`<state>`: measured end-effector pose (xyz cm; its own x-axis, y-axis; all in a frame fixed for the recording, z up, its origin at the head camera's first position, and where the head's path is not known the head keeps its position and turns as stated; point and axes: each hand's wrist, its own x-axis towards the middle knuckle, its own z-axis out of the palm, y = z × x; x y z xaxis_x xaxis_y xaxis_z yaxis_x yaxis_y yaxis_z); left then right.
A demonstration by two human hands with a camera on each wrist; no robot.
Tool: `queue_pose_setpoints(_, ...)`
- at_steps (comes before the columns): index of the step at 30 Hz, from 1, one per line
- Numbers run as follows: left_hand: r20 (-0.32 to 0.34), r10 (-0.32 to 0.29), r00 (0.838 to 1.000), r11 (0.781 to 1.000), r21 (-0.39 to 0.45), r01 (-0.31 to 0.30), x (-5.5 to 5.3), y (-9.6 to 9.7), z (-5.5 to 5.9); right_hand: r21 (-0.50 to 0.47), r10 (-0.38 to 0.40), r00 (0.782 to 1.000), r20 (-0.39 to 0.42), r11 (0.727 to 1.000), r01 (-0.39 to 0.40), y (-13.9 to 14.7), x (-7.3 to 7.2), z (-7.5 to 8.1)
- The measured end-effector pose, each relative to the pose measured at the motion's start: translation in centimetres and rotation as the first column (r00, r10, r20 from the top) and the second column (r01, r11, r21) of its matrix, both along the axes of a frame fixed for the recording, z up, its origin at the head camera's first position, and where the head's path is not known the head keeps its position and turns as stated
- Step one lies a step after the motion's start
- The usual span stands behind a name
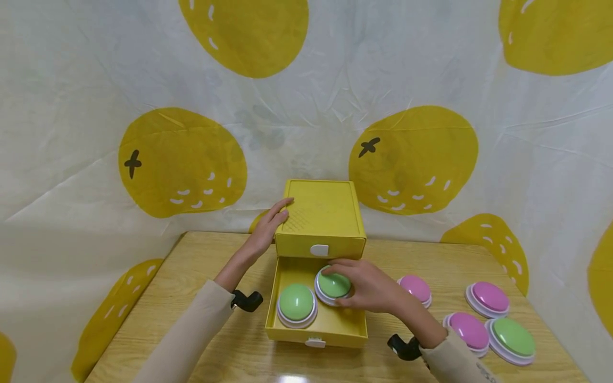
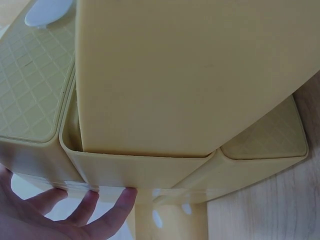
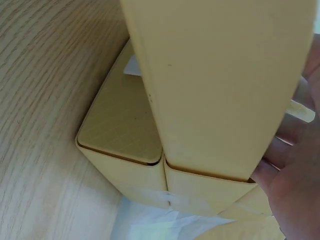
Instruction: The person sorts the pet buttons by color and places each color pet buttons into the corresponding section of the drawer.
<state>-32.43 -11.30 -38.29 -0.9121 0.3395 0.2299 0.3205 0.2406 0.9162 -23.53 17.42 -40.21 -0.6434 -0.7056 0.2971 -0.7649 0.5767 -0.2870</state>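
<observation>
A yellow drawer box (image 1: 325,207) stands on the table with a drawer (image 1: 340,322) pulled out beneath its top section. My left hand (image 1: 265,229) rests against the box's left upper side; in the left wrist view its fingers (image 2: 122,205) touch the casing. Over the drawer, my right hand (image 1: 371,284) grips a green dome button (image 1: 334,285) with a white base, fingers and thumb on opposite sides. Another green dome button (image 1: 296,302) sits in the drawer to its left. The drawer wall (image 3: 220,90) hides the held button in the right wrist view.
Right of the box, the wooden table (image 1: 215,319) carries pink dome buttons (image 1: 488,297) and a green one (image 1: 513,336). One pink button (image 1: 415,290) is partly behind my right hand. A white sheet (image 1: 297,117) printed with yellow fruit hangs behind the table.
</observation>
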Motion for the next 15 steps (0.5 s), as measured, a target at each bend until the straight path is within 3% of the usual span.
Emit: queue_pose_setpoints(15,0.008,0.008,1.000,1.000,0.004,-0.008,0.11,0.13,0.21,0.105,-0.044,0.996,-0.074,0.993,0.051,-0.37,0.33,-0.37)
